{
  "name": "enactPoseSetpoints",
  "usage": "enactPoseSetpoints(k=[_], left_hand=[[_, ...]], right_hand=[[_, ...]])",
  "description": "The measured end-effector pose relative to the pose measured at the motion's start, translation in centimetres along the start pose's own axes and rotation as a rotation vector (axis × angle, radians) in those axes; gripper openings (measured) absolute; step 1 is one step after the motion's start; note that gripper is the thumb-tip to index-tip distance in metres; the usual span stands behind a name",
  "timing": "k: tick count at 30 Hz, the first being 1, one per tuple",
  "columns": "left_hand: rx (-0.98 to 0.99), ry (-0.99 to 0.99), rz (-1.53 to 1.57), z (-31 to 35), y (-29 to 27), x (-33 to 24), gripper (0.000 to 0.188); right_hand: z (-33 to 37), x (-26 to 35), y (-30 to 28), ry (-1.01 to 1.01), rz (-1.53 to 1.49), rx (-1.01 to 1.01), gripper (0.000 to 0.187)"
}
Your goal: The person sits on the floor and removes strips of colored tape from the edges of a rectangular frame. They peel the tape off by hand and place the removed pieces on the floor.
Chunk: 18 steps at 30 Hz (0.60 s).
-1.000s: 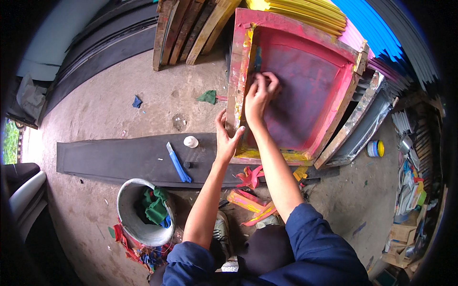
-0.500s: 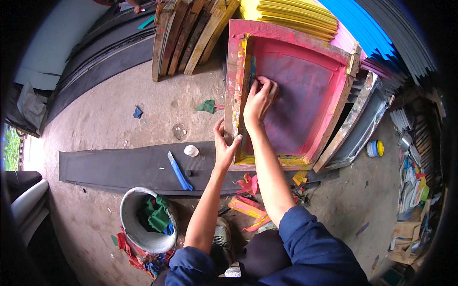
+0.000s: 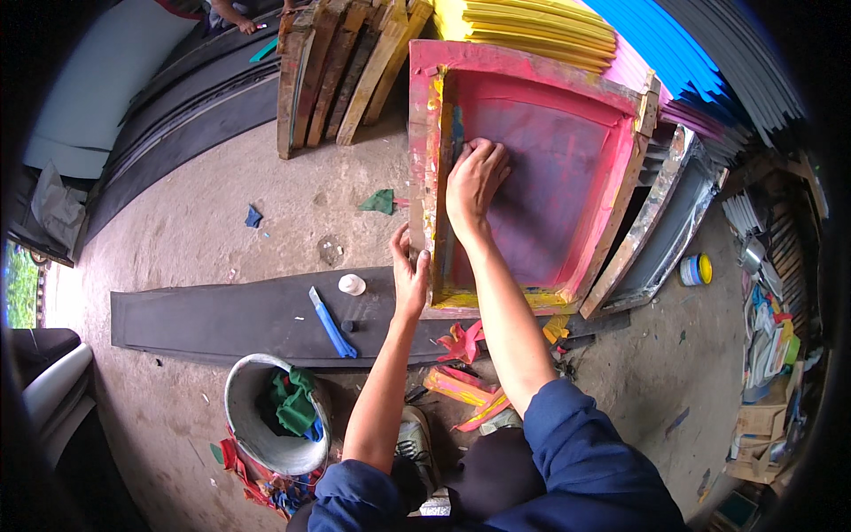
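A screen printing frame (image 3: pixel 524 58) stands tilted in front of me, its wood stained pink and yellow around a translucent mesh. My left hand (image 3: pixel 409 277) holds the outer left side bar, thumb toward me and fingers partly hidden behind the wood. Over the mesh, my right hand (image 3: pixel 476 182) is closed, its fingers bent down at the inner left edge. Whatever its fingertips may pinch is hidden. Below and left of the frame, a blue utility knife (image 3: pixel 332 324) and a small white bottle (image 3: pixel 352 285) rest on a long black sheet (image 3: pixel 213 317).
A bucket (image 3: pixel 235 399) with green and blue rags stands left of my feet. Wooden frames (image 3: pixel 332 80) lean at the back, beside yellow sheets (image 3: pixel 536 31). Another frame (image 3: pixel 651 230) and a yellow-lidded can (image 3: pixel 696 269) are at right. Another person's hand (image 3: pixel 239 18) shows far left.
My view has shifted slightly. My right hand's fingers have curled in more at the frame's inner left edge. My left hand stays on the side bar, and more of the other person's arm shows.
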<state>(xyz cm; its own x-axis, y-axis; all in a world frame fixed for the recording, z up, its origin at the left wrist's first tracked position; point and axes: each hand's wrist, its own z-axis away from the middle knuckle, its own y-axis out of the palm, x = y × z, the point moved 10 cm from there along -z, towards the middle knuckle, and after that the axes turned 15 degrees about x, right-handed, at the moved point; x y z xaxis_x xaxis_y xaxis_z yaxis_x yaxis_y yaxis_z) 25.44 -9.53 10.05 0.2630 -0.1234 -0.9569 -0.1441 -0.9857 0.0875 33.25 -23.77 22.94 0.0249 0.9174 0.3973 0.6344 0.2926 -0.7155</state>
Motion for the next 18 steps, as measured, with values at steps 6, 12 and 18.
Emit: enactPoseSetpoints(k=[6, 12, 18], left_hand=[[0.009, 0.004, 0.039, -0.1, -0.1, 0.4, 0.057], [0.049, -0.019, -0.066, -0.1, 0.4, -0.1, 0.054], [0.047, -0.014, -0.015, -0.1, 0.3, 0.3, 0.054]], right_hand=[[0.8, 0.4, 0.0, -0.138, -0.112, 0.058, 0.009], [1.7, -1.1, -1.7, -0.045, -0.427, -0.085, 0.014], [0.9, -0.9, -1.3, 0.016, -0.331, -0.051, 0.01]])
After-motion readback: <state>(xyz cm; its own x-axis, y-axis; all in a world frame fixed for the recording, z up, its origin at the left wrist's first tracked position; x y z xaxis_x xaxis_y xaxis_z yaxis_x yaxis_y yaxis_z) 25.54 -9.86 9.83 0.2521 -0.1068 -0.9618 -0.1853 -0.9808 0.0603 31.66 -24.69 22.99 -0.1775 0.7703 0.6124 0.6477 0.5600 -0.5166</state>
